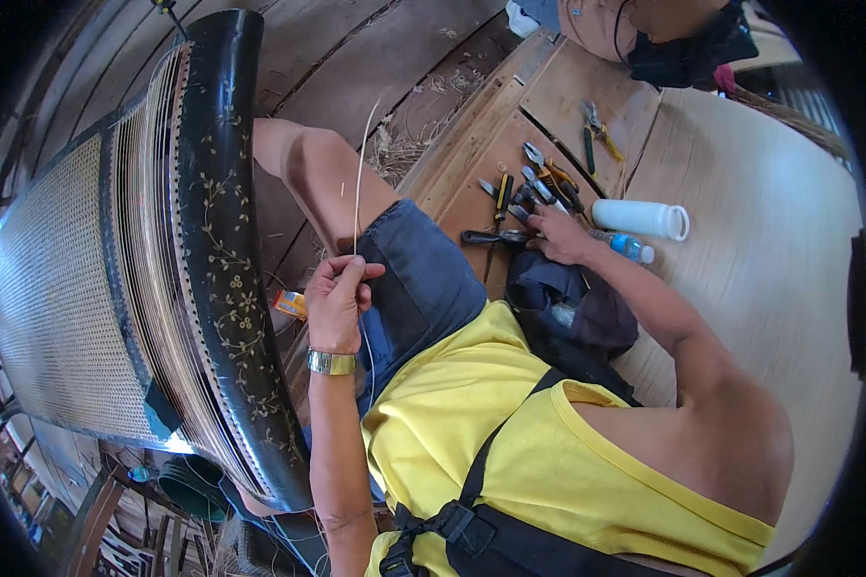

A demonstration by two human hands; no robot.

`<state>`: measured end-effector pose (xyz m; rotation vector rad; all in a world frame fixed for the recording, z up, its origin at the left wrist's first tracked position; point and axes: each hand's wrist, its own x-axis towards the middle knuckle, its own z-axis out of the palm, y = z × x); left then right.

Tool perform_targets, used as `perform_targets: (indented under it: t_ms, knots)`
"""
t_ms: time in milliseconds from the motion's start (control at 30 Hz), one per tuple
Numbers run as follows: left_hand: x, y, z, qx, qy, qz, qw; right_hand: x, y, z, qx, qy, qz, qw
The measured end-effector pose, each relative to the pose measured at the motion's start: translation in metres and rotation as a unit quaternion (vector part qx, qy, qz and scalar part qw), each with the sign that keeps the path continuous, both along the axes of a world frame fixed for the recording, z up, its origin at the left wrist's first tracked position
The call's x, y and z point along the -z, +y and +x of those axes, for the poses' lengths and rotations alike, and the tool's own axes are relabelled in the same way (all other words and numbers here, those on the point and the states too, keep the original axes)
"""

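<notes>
My left hand [337,300], with a gold watch on its wrist, pinches a thin pale cane strand [360,183] between thumb and fingers. The strand rises above the hand, and its tail hangs down past the wrist. To its left stands a black curved frame [229,260] with painted gold flowers. Many strands [154,231] run alongside its row of holes, next to a woven cane panel [53,279]. My right hand [558,238] reaches into a cluster of hand tools, fingers curled at a metal tool [520,213]; its grip is partly hidden.
Pliers [546,168], more pliers [595,133] and a yellow-black screwdriver [502,197] lie on the wooden bench [471,154]. Beside them are a white cylinder [640,219], a water bottle [630,246] and dark cloth [587,313]. Another person [601,29] sits at the top right.
</notes>
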<state>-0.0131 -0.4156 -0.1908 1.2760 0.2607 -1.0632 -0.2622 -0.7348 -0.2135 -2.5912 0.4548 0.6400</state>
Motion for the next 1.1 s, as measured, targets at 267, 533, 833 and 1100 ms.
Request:
perform_targets:
  t_ms: [267,533,833,1100]
  knots:
    - [-0.003,0.002,-0.004,0.004,-0.008,-0.005,1.000,0.010,-0.002,-0.015,0.083,0.028,0.118,0.989]
    - [-0.010,-0.005,-0.013,0.129,-0.343,0.135,0.921,-0.004,-0.004,-0.007,0.091,-0.027,0.120,0.988]
    - [-0.048,-0.030,-0.006,0.073,0.055,-0.133,0.987,-0.059,0.028,0.053,0.201,-0.174,0.202,0.943]
    - [-0.056,-0.068,-0.013,0.127,0.098,-0.180,0.970,-0.079,0.076,0.106,0.211,-0.247,0.367,0.872]
